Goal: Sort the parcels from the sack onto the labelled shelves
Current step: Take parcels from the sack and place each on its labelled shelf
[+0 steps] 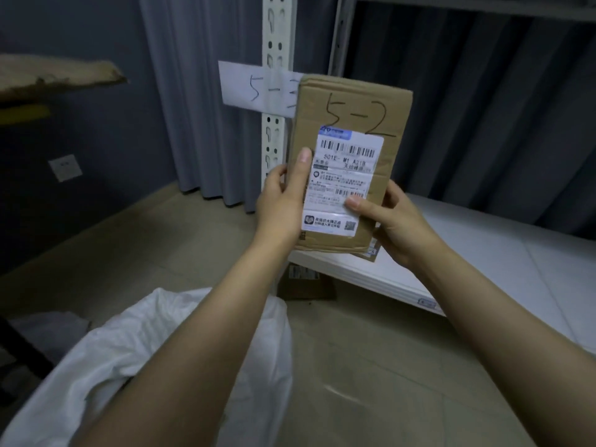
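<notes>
The parcel point(350, 121) covers the last figure on the paper sign point(251, 87), perhaps a 3. Small print on the shipping label point(342, 185) is too blurred to read. Fingers of the left hand point(280, 204) and right hand point(395, 222) lie mostly behind the parcel. The sack point(154, 353) runs off the bottom edge.

Dim, bluish, even light — no hard shadows or glare; edges bow with wide-angle distortion, corners slightly soft.

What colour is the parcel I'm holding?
Brown cardboard parcel, white shipping label; head view.
</notes>
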